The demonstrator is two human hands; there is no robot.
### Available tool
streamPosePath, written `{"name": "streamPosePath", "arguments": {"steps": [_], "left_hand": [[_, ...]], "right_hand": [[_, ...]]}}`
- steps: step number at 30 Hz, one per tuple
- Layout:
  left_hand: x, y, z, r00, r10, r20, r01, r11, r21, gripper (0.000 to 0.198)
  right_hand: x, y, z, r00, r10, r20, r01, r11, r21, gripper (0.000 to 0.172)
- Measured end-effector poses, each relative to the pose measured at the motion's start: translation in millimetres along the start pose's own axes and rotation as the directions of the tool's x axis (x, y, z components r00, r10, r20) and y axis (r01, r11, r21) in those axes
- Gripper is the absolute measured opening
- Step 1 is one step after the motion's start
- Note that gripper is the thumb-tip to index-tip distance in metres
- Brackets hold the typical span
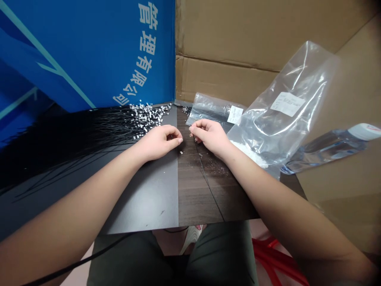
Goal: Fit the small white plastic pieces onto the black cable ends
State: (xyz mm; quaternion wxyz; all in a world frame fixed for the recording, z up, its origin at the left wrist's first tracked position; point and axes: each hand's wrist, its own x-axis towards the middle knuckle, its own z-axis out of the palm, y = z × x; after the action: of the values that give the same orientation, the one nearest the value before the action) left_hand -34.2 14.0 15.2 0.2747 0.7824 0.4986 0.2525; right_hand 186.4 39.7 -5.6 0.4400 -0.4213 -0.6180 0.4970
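Strand (208, 184) seemingly pinched near end by our right hand (211, 137), likely for control; our left hand (159, 142) curled, grip unclear; white-tagged bundle (116, 124) alongside, presumably handy.

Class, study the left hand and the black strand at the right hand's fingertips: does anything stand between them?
Nothing visible: an open gap separates the left hand from the black strand reaching the right hand. A small pale piece shows lower in the picture, not between them.

Thin black wire (205, 174) — nearly straight, slanting over brown tabletop (190, 198).
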Motion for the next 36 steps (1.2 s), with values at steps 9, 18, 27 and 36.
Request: {"name": "streamPosePath", "arguments": {"steps": [9,18,27,36], "left_hand": [[-0.5,-1.4,1.5,0.971,0.088,0.223,-0.117,0.986,0.12,0.023],[-2.1,1.4,8.2,0.961,0.126,0.245,-0.19,0.947,0.26,0.015],[-1.5,-0.3,8.0,0.999,-0.014,0.028,0.013,0.999,0.037,0.013],[4.4,-2.0,12.7,0.977,-0.054,-0.206,-0.049,0.885,-0.462,0.023]], "right_hand": [[-1.1,-3.8,2.1,1.0,-0.01,-0.001,0.01,1.0,-0.021,0.015],[-0.5,0.0,2.9,0.999,-0.023,0.03,0.023,1.0,-0.014,0.02],[-0.3,0.5,2.0,1.0,-0.017,0.026,0.017,1.0,-0.019,0.019],[-5.6,-9.5,6.0,0.995,-0.044,0.086,0.041,0.998,0.039,0.019]]}}
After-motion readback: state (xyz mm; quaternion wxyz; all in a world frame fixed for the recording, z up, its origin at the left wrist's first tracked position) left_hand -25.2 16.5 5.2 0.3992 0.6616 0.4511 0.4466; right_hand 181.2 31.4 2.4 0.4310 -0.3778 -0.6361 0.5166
